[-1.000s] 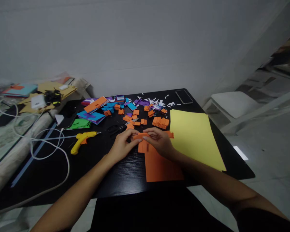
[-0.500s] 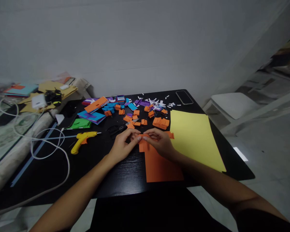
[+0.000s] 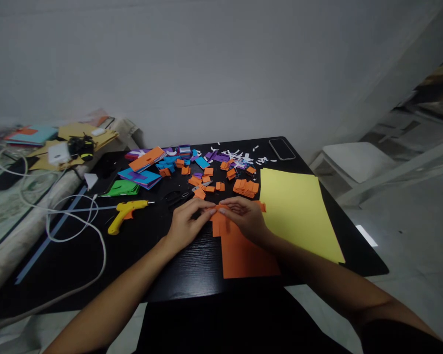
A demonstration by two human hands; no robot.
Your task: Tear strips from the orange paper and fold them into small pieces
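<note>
Between my two hands is a small piece of orange paper (image 3: 221, 208), pinched by fingers and thumbs at both sides. My left hand (image 3: 187, 220) grips its left end, and my right hand (image 3: 245, 219) grips its right end; the fingers hide part of it. Beneath them a larger orange sheet (image 3: 243, 258) lies on the black table (image 3: 192, 280), partly covered by my right hand and forearm. Small folded orange pieces (image 3: 220, 186) are scattered just beyond my fingers, with a stack of orange pieces (image 3: 245, 188) to their right.
A yellow glue gun (image 3: 127, 214) and black-handled scissors (image 3: 177, 197) lie left of my hands. Yellow sheets (image 3: 299, 211) cover the right side. Behind are blue folded papers (image 3: 147, 178), a green one (image 3: 121, 188), white scraps (image 3: 239, 158) and a phone (image 3: 281, 149). A white cable (image 3: 104, 250) loops at left.
My fingers have shifted slightly on the small orange paper, which now sits at a slightly different angle. Both hands stay in nearly the same place. The things on the table have not moved.
</note>
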